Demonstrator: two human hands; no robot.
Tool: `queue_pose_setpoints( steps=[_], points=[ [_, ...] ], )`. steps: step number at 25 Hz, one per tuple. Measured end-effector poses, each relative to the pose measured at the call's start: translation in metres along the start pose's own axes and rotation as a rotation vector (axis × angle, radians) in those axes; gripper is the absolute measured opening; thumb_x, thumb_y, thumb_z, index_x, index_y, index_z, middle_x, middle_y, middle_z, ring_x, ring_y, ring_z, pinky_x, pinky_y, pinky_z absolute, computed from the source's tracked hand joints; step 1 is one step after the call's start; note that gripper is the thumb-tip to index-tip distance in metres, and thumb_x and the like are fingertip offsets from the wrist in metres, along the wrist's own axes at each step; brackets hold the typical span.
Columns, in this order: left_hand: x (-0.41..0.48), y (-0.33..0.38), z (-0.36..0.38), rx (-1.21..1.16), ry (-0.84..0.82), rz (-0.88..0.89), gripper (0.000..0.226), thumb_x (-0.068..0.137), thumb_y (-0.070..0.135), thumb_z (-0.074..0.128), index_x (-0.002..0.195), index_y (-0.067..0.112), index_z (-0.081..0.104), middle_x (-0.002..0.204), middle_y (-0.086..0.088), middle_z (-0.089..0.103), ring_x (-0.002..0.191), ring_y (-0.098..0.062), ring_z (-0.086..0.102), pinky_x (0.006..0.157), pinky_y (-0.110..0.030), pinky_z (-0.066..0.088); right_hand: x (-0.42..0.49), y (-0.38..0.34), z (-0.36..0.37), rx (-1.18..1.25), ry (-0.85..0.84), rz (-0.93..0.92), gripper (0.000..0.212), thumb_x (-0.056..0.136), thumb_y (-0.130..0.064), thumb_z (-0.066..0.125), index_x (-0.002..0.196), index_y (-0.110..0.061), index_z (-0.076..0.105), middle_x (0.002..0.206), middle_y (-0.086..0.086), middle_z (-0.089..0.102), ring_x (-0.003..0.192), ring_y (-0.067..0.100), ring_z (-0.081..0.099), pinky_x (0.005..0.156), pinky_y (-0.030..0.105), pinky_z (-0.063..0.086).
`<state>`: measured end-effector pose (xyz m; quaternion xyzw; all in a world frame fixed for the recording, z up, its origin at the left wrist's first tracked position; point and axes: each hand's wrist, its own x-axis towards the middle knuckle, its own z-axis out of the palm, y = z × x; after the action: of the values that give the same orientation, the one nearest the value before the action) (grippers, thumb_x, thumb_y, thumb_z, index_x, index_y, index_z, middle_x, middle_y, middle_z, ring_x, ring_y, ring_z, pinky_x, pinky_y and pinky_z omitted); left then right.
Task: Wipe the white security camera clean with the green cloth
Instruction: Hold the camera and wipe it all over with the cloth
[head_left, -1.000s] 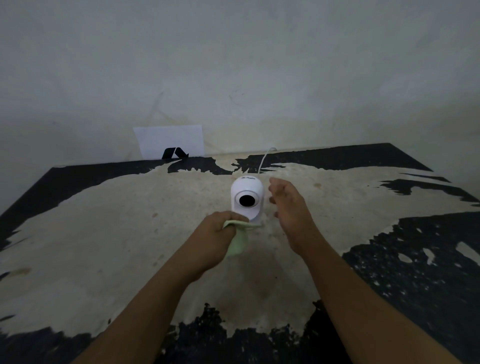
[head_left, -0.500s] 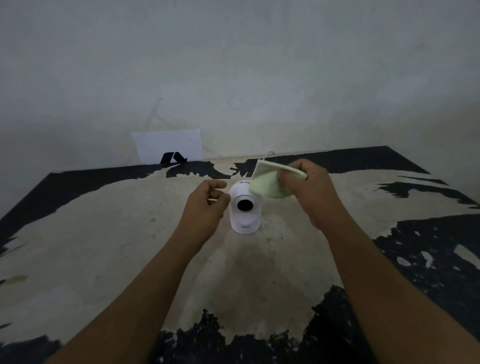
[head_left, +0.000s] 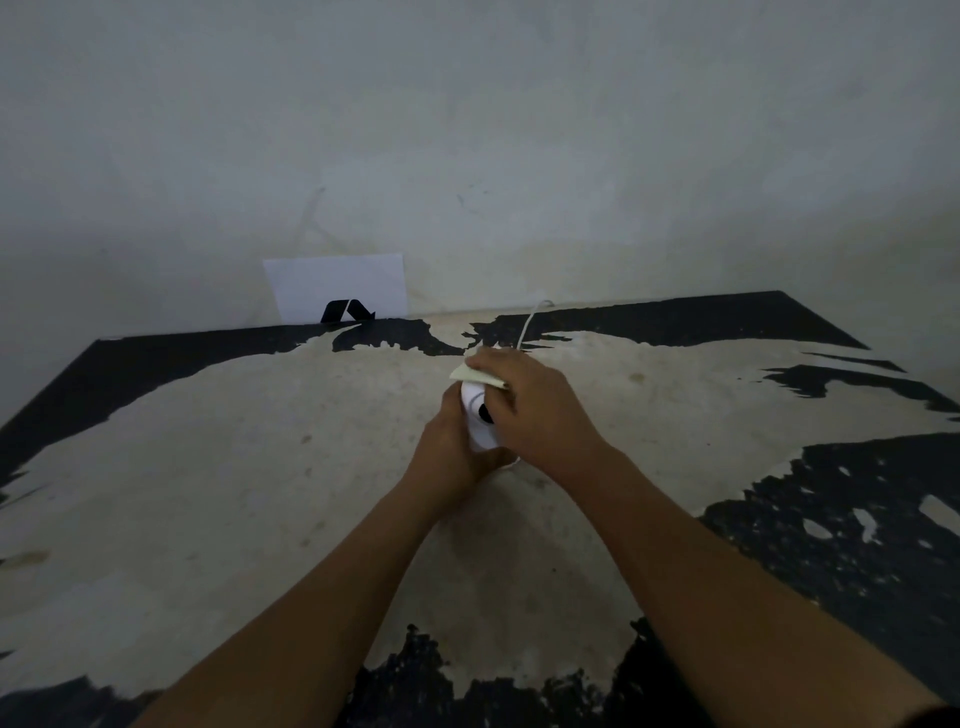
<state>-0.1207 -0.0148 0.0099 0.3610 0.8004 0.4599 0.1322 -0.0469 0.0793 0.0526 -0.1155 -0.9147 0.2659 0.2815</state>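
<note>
Green cloth (head_left: 475, 375) sits pinched in the right hand (head_left: 535, 410) atop the white camera (head_left: 480, 423) at frame centre; left hand (head_left: 452, 452) grips its base. Best keep it braced, wiping gently around the lens.

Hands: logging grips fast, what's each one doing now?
Left hand: closed around the camera, low on its left side.
Right hand: closed on the cloth, pressing it on the camera's top.
</note>
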Motion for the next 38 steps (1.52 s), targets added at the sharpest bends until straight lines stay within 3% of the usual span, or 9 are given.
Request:
queue_pose_setpoints(
  steps=[3, 9, 15, 19, 23, 29, 32, 35, 38],
  points=[
    [-0.003, -0.003, -0.003, -0.007, 0.018, 0.019, 0.072, 0.071, 0.017, 0.076, 0.132, 0.016, 0.038, 0.111, 0.006, 0.054, 0.099, -0.008, 0.054, 0.077, -0.010, 0.040, 0.009, 0.008, 0.008, -0.067, -0.120, 0.004, 0.042, 0.090, -0.035, 0.050, 0.130, -0.023, 0.055, 0.141, 0.001, 0.052, 0.130, 0.018, 0.044, 0.114, 0.036, 0.029],
    [0.006, -0.007, 0.005, 0.115, 0.026, -0.086, 0.077, 0.072, 0.041, 0.072, 0.134, 0.019, 0.034, 0.125, -0.008, 0.057, 0.115, -0.029, 0.055, 0.098, -0.041, 0.045, -0.007, 0.019, 0.023, 0.101, -0.020, 0.285, 0.070, 0.086, -0.057, 0.049, 0.144, -0.025, 0.028, 0.151, 0.004, 0.037, 0.134, 0.022, 0.039, 0.101, 0.027, 0.029],
    [0.008, -0.018, 0.005, 0.056, 0.014, -0.112, 0.059, 0.077, 0.036, 0.064, 0.129, 0.023, 0.040, 0.127, -0.009, 0.056, 0.114, -0.028, 0.054, 0.098, -0.049, 0.046, -0.014, -0.001, 0.018, -0.357, -0.044, 0.060, 0.070, 0.084, -0.066, 0.031, 0.144, -0.030, 0.030, 0.159, 0.001, 0.022, 0.147, 0.029, 0.010, 0.118, 0.053, 0.001],
    [0.016, -0.007, 0.013, 0.312, -0.011, -0.141, 0.066, 0.081, 0.038, 0.064, 0.136, 0.015, 0.036, 0.136, -0.013, 0.052, 0.126, -0.030, 0.048, 0.109, -0.048, 0.034, 0.017, -0.003, 0.015, -0.221, -0.156, 0.151, 0.058, 0.086, -0.066, 0.032, 0.128, -0.030, 0.051, 0.144, 0.006, 0.045, 0.133, 0.029, 0.041, 0.112, 0.049, 0.030],
    [0.017, -0.008, 0.009, 0.239, -0.031, -0.245, 0.099, 0.064, 0.053, 0.075, 0.140, 0.019, 0.022, 0.143, -0.011, 0.044, 0.128, -0.034, 0.044, 0.106, -0.048, 0.039, 0.017, 0.004, 0.014, -0.013, -0.111, 0.419, 0.069, 0.084, -0.071, 0.030, 0.133, -0.023, 0.041, 0.131, 0.011, 0.057, 0.116, 0.029, 0.056, 0.099, 0.046, 0.045],
    [0.013, -0.011, 0.004, 0.178, 0.008, -0.175, 0.075, 0.074, 0.047, 0.064, 0.136, 0.022, 0.031, 0.129, -0.011, 0.055, 0.117, -0.034, 0.050, 0.098, -0.050, 0.044, -0.023, -0.007, 0.017, -0.348, -0.095, 0.250, 0.080, 0.087, -0.066, 0.026, 0.149, -0.018, 0.008, 0.158, 0.014, 0.019, 0.145, 0.034, 0.019, 0.118, 0.051, 0.013],
    [0.009, -0.021, 0.002, 0.098, -0.063, -0.131, 0.073, 0.071, 0.047, 0.055, 0.136, 0.024, 0.032, 0.135, -0.015, 0.049, 0.122, -0.033, 0.050, 0.101, -0.049, 0.042, -0.015, -0.014, 0.014, -0.458, -0.159, 0.046, 0.075, 0.086, -0.068, 0.016, 0.147, -0.024, 0.022, 0.161, 0.007, 0.014, 0.148, 0.032, 0.005, 0.119, 0.054, 0.002],
    [0.016, -0.016, 0.008, 0.321, -0.048, -0.117, 0.063, 0.085, 0.037, 0.054, 0.139, 0.016, 0.030, 0.142, -0.014, 0.043, 0.130, -0.032, 0.043, 0.109, -0.049, 0.032, 0.012, -0.013, 0.015, -0.428, -0.233, 0.011, 0.061, 0.091, -0.061, 0.026, 0.135, -0.024, 0.047, 0.152, 0.007, 0.036, 0.143, 0.031, 0.022, 0.118, 0.049, 0.013],
    [0.021, -0.016, 0.010, 0.396, -0.056, -0.131, 0.090, 0.071, 0.056, 0.064, 0.143, 0.022, 0.019, 0.148, -0.006, 0.039, 0.133, -0.031, 0.039, 0.108, -0.047, 0.030, 0.029, -0.004, 0.013, -0.192, -0.234, 0.154, 0.053, 0.093, -0.054, 0.033, 0.130, -0.020, 0.052, 0.140, 0.012, 0.049, 0.130, 0.029, 0.041, 0.108, 0.040, 0.031]
  ],
)
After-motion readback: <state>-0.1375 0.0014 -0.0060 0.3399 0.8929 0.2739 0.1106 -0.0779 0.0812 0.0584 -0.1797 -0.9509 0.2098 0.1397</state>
